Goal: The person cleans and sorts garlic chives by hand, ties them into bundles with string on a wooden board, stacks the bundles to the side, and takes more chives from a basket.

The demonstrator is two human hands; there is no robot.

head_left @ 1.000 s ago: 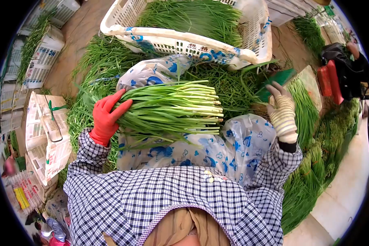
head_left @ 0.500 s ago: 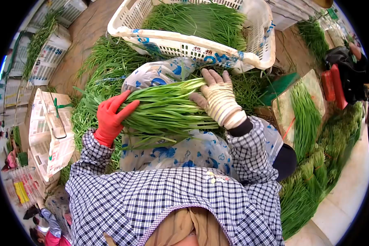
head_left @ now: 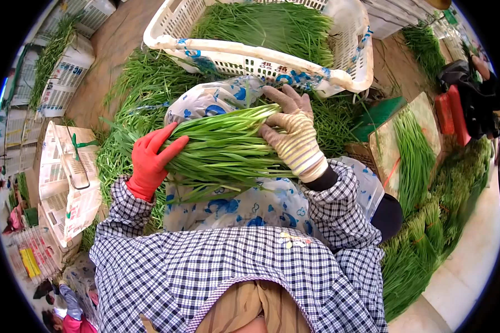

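Observation:
A thick bunch of garlic chives lies sideways across my lap, on clear plastic printed with blue. My left hand, in a red glove, is closed around the leafy left part, thumb and fingers over the top. At the pale stalk ends, my right hand wears a striped, grey-tipped glove. Its thumb and a bent finger hold the ends, while the other fingers reach past them. The undersides of both hands are hidden by the bunch.
Beyond my knees stands a white plastic crate holding more chives. Loose chives are heaped at the left. At right, chives lie on a tilted board, near tied bundles on the floor. A white crate stands left.
My right hand has shifted slightly down, and its fingers have bent more around the stalk ends. My left hand stays in place on the bunch.

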